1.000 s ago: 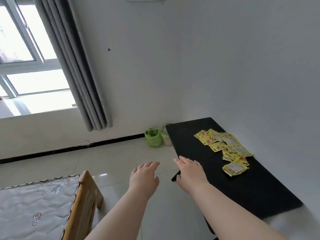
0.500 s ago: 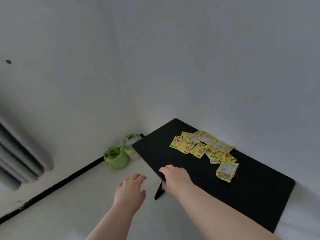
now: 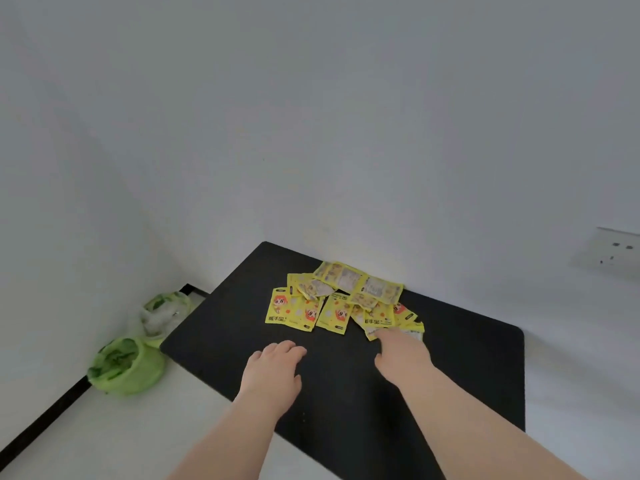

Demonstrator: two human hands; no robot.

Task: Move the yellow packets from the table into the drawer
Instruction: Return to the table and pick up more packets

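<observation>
Above the desk point(image 3: 467, 358) the left grip point(image 3: 273, 370) is held released; the yellow packets point(image 3: 291, 310) are touched by the right grip point(image 3: 403, 358), clasp impossible to tell

left hand point(image 3: 273, 370) palm down, fingers relaxed, right hand point(image 3: 401, 358) stretched forward, fingers extended

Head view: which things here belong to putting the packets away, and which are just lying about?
For the job: yellow packets, black table, left hand, right hand. No drawer in view.
Lying about: green bag, white bag, wall socket.
</observation>
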